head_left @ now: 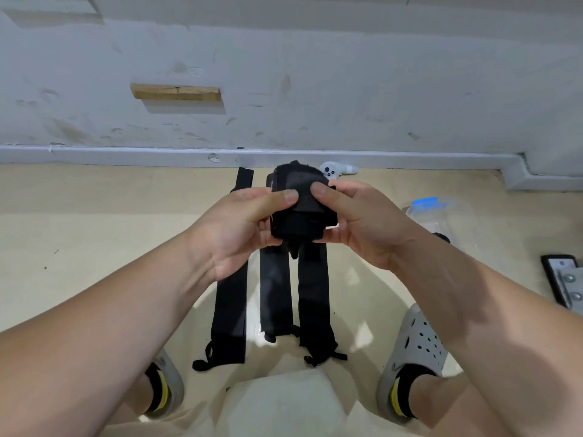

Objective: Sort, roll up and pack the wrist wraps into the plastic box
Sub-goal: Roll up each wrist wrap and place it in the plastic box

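Both hands hold a rolled black wrist wrap (301, 205) up in the middle of the view. My left hand (244, 225) grips its left side with the thumb on top. My right hand (356, 222) grips the right side, thumb pressed on the roll. Three more black wrist wraps lie flat and stretched out on the beige floor below: one at the left (230, 313), one in the middle (276, 294), one at the right (314, 304). The clear plastic box (448, 222) with a blue lid part stands on the floor at the right, partly behind my right hand.
A white controller (334, 170) lies by the wall's skirting behind the roll. A black-edged device (564, 279) sits at the far right edge. My feet in grey clogs (413, 351) stand on either side of the flat wraps. A white wall rises ahead.
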